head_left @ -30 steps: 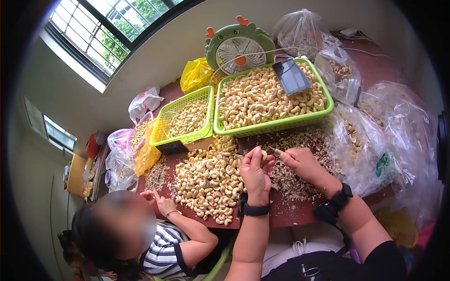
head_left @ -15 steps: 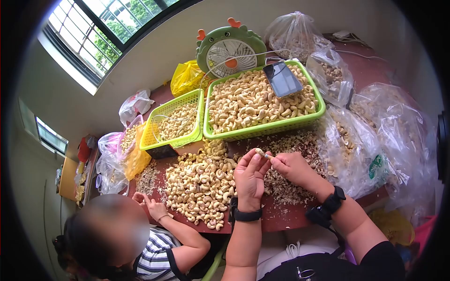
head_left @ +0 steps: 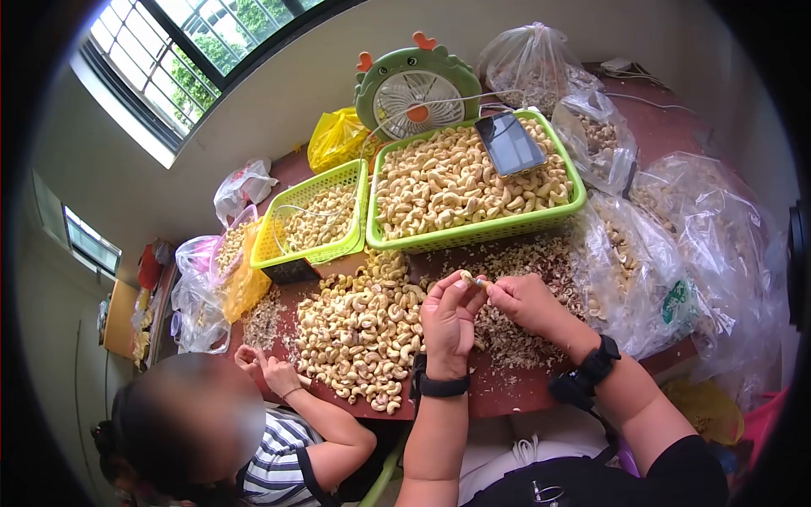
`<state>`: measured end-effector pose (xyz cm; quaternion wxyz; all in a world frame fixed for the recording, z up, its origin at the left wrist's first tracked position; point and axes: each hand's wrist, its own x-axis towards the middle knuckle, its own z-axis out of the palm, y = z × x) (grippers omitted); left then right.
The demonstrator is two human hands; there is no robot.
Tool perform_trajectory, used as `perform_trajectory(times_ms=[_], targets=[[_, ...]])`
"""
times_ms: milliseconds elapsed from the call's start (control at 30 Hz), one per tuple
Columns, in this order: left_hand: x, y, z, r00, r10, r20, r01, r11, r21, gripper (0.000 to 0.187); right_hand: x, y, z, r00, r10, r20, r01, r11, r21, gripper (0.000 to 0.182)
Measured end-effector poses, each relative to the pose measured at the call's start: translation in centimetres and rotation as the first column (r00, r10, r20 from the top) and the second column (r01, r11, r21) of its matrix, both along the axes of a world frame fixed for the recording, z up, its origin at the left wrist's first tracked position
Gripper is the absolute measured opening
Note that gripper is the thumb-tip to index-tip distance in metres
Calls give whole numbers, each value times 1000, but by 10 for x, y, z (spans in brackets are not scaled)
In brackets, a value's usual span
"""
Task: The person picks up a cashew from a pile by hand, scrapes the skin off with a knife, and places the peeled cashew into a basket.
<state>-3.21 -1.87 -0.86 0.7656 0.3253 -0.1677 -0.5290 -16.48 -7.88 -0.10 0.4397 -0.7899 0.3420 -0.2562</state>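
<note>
My left hand (head_left: 449, 325) pinches a pale cashew (head_left: 467, 277) between thumb and fingertips, palm turned up. My right hand (head_left: 528, 302) is closed around a small knife (head_left: 481, 284), mostly hidden in the fingers; its tip meets the cashew. Below and left of my left hand lies a heap of cashews (head_left: 359, 334) with bits of brown skin still on them. Under my right hand, a pile of brown skin flakes (head_left: 524, 338) covers the red table (head_left: 498, 404).
A large green basket (head_left: 481, 233) of cashews, with a phone (head_left: 510, 144) on top, stands behind my hands. A smaller basket (head_left: 312, 255) and a fan (head_left: 416, 93) are nearby. Plastic bags (head_left: 642, 270) crowd the right. Another person (head_left: 287, 448) sits at left.
The cashew has turned slightly in my left fingertips, and my hands have shifted very little. The other person's head and arm have moved slightly left.
</note>
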Motion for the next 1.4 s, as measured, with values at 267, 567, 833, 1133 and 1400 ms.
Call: perform_trajectory(times_ms=[267, 567, 833, 1133, 1400], targets=[[-6, 4, 9, 976, 210, 59, -209, 978, -26, 13, -5, -7, 1, 997, -66, 51, 62, 996, 69, 41], [-6, 25, 126, -13, 850, 527, -417, 475, -775, 22, -8, -8, 1, 993, -94, 71, 88, 993, 73, 38], [35, 1, 48, 503, 587, 634, -604, 764, -228, 21, -4, -8, -4, 990, -92, 111, 86, 995, 58, 38], [34, 8, 27, 256, 195, 947, -476, 878, -52, 18, -10, -19, -11, 975, -196, 104, 186, 977, 104, 41], [61, 13, 25, 199, 212, 957, -671, 741, -24, 14, -8, -19, -8, 984, -172, 36, 173, 985, -22, 38]])
